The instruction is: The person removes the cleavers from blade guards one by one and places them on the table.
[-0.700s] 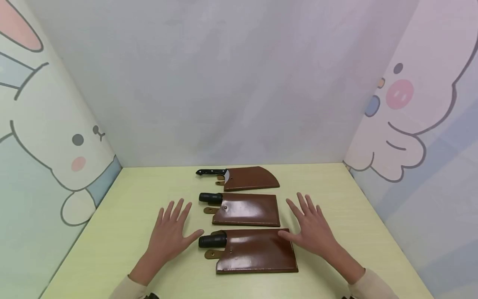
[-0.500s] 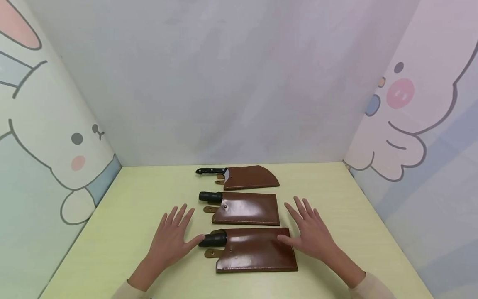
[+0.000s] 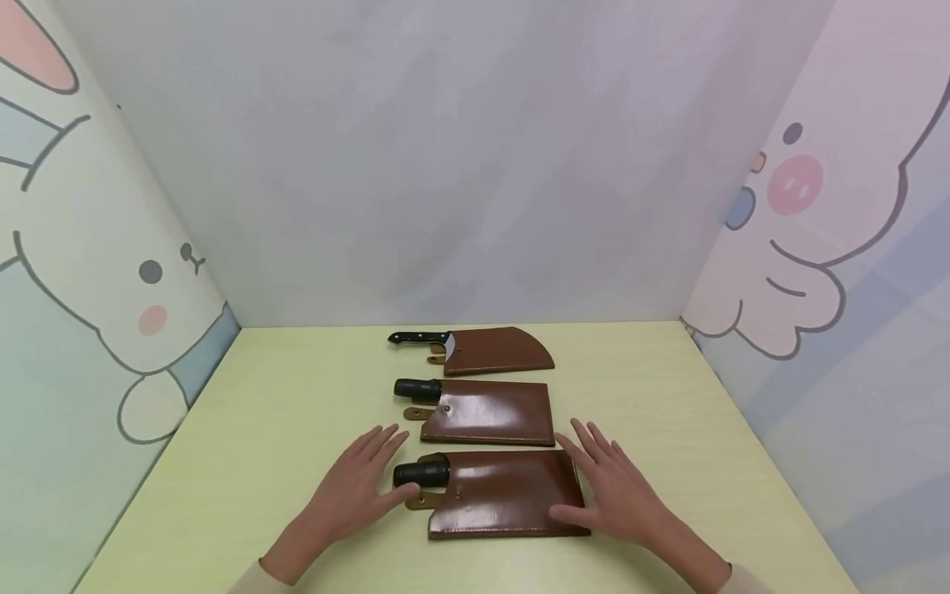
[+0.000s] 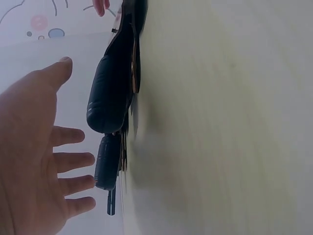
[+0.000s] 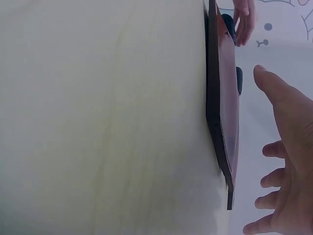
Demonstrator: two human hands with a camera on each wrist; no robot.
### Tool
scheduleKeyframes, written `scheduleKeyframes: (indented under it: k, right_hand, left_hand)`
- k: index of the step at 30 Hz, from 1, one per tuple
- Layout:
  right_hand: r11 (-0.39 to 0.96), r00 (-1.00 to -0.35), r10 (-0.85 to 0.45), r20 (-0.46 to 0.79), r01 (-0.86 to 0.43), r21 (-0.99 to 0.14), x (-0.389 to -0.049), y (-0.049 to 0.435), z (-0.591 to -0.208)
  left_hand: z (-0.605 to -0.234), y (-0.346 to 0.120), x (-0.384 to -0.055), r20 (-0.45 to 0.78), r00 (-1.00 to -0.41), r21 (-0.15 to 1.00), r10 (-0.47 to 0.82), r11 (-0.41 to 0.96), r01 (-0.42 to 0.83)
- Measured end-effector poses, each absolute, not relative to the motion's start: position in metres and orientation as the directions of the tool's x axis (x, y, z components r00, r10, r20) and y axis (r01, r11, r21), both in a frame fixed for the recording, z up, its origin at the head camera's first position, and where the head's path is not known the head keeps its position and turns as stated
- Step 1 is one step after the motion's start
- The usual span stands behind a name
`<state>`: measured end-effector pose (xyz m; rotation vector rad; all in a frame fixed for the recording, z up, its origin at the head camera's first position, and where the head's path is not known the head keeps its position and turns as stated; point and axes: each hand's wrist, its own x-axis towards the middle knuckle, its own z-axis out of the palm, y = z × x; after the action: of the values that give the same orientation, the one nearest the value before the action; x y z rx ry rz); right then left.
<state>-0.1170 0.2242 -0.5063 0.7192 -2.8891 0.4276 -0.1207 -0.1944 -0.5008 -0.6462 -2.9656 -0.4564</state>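
Three cleavers in brown leather sheaths lie in a column on the table, handles to the left. The nearest sheath (image 3: 505, 495) has a black handle (image 3: 421, 473) and a snap strap at its left end. My left hand (image 3: 356, 489) hovers by that handle, fingers spread, holding nothing; the left wrist view shows a gap between the hand (image 4: 34, 147) and the handle (image 4: 108, 98). Over the nearest sheath's right end is my right hand (image 3: 612, 495), also spread, apart from the leather in the right wrist view. Behind lie the middle sheath (image 3: 493, 412) and the far, curved sheath (image 3: 500, 351).
The pale yellow table (image 3: 297, 379) extends to both sides of the sheaths. A grey-white back wall (image 3: 460, 165) rises behind it. Cartoon-printed side panels flank the table, a rabbit (image 3: 89, 272) at left and a pink-nosed figure (image 3: 809, 214) at right.
Both hands have come down and back toward me. The left has also moved right, closer to the nearest handle. The sheathed cleavers have stayed in place; the head view shifted slightly.
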Motion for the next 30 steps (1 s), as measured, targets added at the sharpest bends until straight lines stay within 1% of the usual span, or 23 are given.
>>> scheduleKeyframes:
  k: [3, 7, 11, 14, 20, 25, 30]
  right_hand:
    - [0.828, -0.866, -0.465, 0.182, -0.498, -0.256, -0.115, 0.224, -0.51]
    - [0.806, -0.853, -0.498, 0.156, -0.522, -0.28, -0.115, 0.222, -0.513]
    - [0.79, -0.847, -0.521, 0.105, -0.525, -0.318, -0.116, 0.221, -0.514]
    - [0.786, -0.847, -0.529, 0.057, -0.514, -0.344, -0.117, 0.222, -0.515]
    - [0.771, -0.834, -0.552, 0.005, -0.512, -0.377, -0.12, 0.222, -0.517]
    - [0.759, -0.824, -0.567, -0.009, -0.518, -0.394, -0.12, 0.221, -0.517]
    - [0.755, -0.827, -0.563, -0.008, -0.51, -0.411, -0.118, 0.22, -0.515]
  left_hand:
    - [-0.502, -0.19, -0.123, 0.119, -0.897, 0.274, 0.426, 0.854, 0.442]
    - [-0.504, -0.185, -0.126, 0.132, -0.876, 0.26, 0.463, 0.837, 0.482]
    - [-0.503, -0.18, -0.128, 0.12, -0.871, 0.307, 0.477, 0.816, 0.489]
    - [-0.501, -0.178, -0.129, 0.082, -0.875, 0.357, 0.477, 0.806, 0.473]
    - [-0.506, -0.177, -0.132, 0.062, -0.86, 0.355, 0.506, 0.794, 0.493]
    - [-0.511, -0.177, -0.134, 0.043, -0.845, 0.378, 0.534, 0.774, 0.508]
    - [-0.51, -0.175, -0.133, 0.025, -0.847, 0.427, 0.53, 0.761, 0.489]
